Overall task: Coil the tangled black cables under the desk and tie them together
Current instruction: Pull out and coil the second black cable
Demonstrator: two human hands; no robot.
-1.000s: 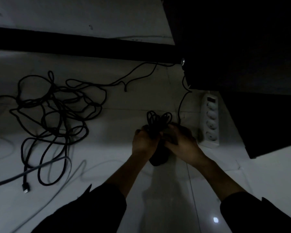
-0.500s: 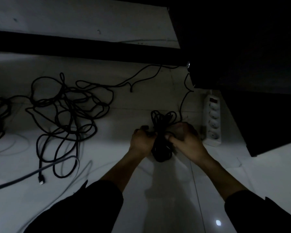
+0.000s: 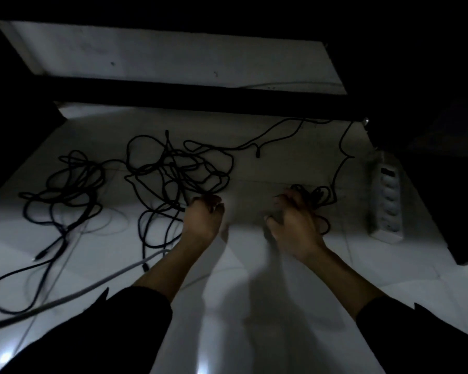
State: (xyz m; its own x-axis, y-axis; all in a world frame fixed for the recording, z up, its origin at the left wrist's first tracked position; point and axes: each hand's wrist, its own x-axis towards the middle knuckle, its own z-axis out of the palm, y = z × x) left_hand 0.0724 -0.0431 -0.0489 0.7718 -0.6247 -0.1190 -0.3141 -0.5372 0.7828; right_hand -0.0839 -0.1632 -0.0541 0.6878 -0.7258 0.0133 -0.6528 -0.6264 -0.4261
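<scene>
A person's right hand [image 3: 295,222] grips a coiled cable bundle [image 3: 318,201] on the white floor [image 3: 254,306] beside a power strip [image 3: 388,203]; the left hand [image 3: 204,214], fingers curled, meets the tangled black cables [image 3: 170,171].

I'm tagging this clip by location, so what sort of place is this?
Probably the floor under a desk in a home or office: pale floor tiles, a white power strip, and tangled black cables beneath a dark desk edge.
</scene>
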